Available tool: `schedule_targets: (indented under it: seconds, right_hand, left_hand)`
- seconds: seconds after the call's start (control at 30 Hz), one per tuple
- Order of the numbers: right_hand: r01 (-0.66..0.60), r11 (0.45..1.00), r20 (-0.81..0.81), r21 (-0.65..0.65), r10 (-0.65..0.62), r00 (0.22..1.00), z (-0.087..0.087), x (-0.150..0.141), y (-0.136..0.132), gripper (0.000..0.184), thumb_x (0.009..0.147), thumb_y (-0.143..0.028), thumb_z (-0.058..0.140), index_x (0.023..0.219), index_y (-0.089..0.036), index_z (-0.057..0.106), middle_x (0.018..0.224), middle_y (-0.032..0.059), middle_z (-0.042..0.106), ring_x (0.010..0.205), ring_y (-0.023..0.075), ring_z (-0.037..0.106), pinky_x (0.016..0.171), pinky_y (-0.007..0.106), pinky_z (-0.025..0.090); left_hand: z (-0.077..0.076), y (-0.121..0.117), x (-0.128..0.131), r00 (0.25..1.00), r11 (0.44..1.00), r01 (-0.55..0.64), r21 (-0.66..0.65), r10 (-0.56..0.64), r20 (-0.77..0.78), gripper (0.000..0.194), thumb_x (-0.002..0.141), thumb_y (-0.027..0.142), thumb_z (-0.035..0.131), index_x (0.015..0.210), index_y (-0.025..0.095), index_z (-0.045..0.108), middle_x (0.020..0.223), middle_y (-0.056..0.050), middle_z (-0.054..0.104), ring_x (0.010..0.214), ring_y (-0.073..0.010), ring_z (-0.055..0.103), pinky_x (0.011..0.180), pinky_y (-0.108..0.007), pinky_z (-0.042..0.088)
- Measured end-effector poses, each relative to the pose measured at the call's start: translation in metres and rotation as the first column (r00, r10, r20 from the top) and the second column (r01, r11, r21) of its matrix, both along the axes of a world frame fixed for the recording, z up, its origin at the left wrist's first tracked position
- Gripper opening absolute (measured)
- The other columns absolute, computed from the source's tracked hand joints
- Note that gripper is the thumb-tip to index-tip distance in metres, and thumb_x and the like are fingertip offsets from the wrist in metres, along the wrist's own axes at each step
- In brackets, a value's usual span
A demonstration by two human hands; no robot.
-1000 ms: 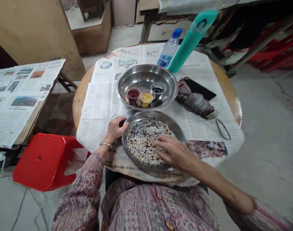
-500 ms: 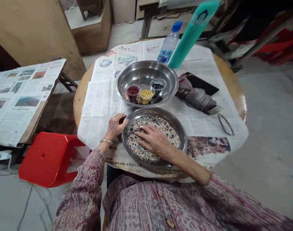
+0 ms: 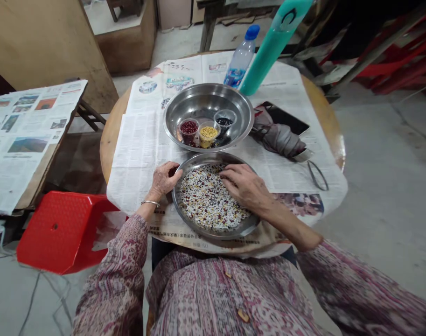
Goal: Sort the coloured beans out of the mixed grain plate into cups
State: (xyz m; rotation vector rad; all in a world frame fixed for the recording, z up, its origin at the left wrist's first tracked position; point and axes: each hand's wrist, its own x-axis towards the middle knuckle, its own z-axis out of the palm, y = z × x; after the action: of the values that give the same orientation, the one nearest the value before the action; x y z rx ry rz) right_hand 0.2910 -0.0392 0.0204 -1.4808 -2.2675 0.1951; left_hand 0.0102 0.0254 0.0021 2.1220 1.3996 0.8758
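A shallow steel pan [image 3: 249, 229] holds white grains [image 3: 206, 196] mixed with dark, red and yellow beans. My left hand [image 3: 164, 178] is closed at the pan's left rim, its thumb at the edge. Between thumb and fingers shows a dark reddish thing, mostly hidden, that I cannot make out. My right hand [image 3: 246, 186] is over the pan's right side, fingers bent and slightly apart, fingertips at the grains. Behind stands a deeper steel basin [image 3: 206, 95] with three clear cups: red beans [image 3: 189, 127], yellow beans [image 3: 208, 133] and black beans [image 3: 224, 122].
Newspaper [image 3: 136, 144] covers the round table. Behind the basin stand a plastic bottle [image 3: 240, 58] with a blue cap and a tall teal container [image 3: 272, 51]. A folded grey umbrella [image 3: 281, 139] lies right, by a dark flat object [image 3: 289, 119]. A red stool [image 3: 62, 231] is left.
My right hand has moved from the middle of the pan to its right side, uncovering the grains there. My left hand stays at the left rim. The view has shifted slightly.
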Motion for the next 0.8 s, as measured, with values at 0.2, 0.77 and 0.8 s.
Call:
schedule_targets:
  seconds: [0.2,0.77,0.8]
  right_hand:
    - [-0.107,0.987,0.029,-0.122,0.112,0.993,0.005,-0.04,-0.016,0.024,0.098,-0.023,0.052,0.114,-0.018,0.069,0.112,0.0137,0.069,0.107,0.0277,0.062,0.089,0.043,0.054]
    - [-0.088,0.977,0.173,-0.195,0.122,0.977,-0.003,0.017,-0.059,0.036,0.088,-0.012,0.051,0.122,-0.016,0.06,0.116,0.0166,0.069,0.105,0.0286,0.067,0.088,0.04,0.055]
    - [-0.086,0.979,0.105,-0.186,0.107,0.989,-0.006,0.012,-0.058,0.036,0.088,-0.012,0.049,0.122,-0.016,0.06,0.118,0.0163,0.069,0.108,0.0282,0.067,0.091,0.041,0.055]
  left_hand:
    - [0.002,0.0,0.0,1.0,1.0,-0.007,-0.001,0.007,-0.007,0.011,0.089,0.028,0.065,0.091,0.019,0.071,0.083,-0.002,0.073,0.072,-0.0147,0.061,0.072,-0.027,0.05]
    - [0.002,0.001,0.001,1.0,1.0,-0.02,0.005,0.02,0.015,0.01,0.087,0.026,0.066,0.09,0.019,0.071,0.086,-0.003,0.075,0.075,-0.0158,0.063,0.074,-0.028,0.051]
    - [0.002,0.001,0.001,1.0,1.0,-0.019,0.002,0.019,0.017,0.01,0.087,0.026,0.066,0.09,0.018,0.071,0.086,-0.003,0.075,0.075,-0.0157,0.063,0.074,-0.028,0.051]
